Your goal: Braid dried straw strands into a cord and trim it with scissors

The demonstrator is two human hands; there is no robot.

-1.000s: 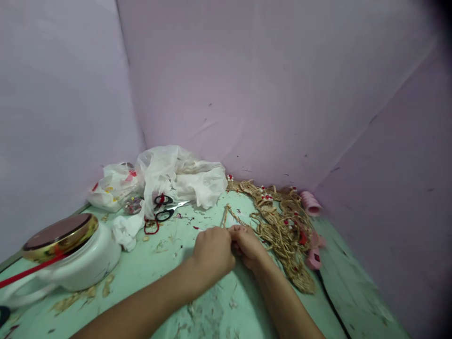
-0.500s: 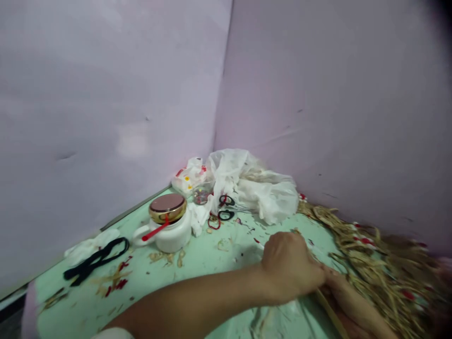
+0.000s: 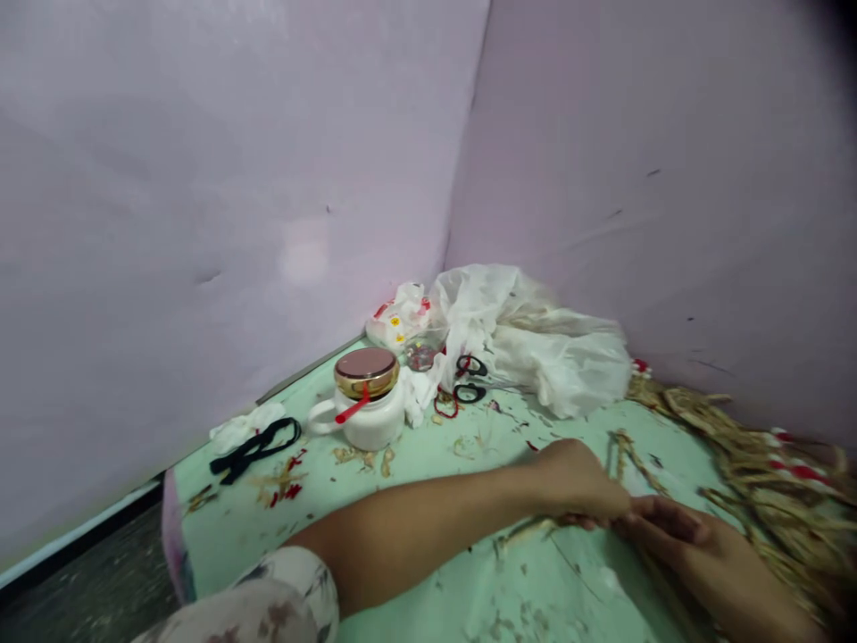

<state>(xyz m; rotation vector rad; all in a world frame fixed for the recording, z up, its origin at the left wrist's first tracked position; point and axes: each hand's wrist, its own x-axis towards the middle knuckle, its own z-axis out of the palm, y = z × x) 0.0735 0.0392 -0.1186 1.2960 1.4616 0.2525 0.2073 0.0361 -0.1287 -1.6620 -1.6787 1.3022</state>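
Observation:
My left hand (image 3: 581, 480) is closed over the green table, back upward, at the end of a bare forearm. Its fingertips meet those of my right hand (image 3: 676, 531), which is pinched closed just to the right. Both seem to grip a thin tan strand, mostly hidden by the fingers. Pale tan fibre (image 3: 528, 533) sticks out below my left wrist. A short braided tan cord (image 3: 646, 469) lies just behind the hands. At the right spreads a heap of tan cords (image 3: 736, 464) with red and white bits.
A white mug (image 3: 375, 422) with a gold-rimmed lid and red straw stands left of centre. Behind are a clear plastic bag (image 3: 562, 357), black-handled scissors (image 3: 470, 393) and a white packet (image 3: 402, 317). A black band (image 3: 254, 451) lies left. Scraps dot the green tabletop (image 3: 402, 500).
The view has swung left, so objects appear further right. My hands remain together, with my left hand now lower and its fingers turned toward my right. The braided cord behind them shows more.

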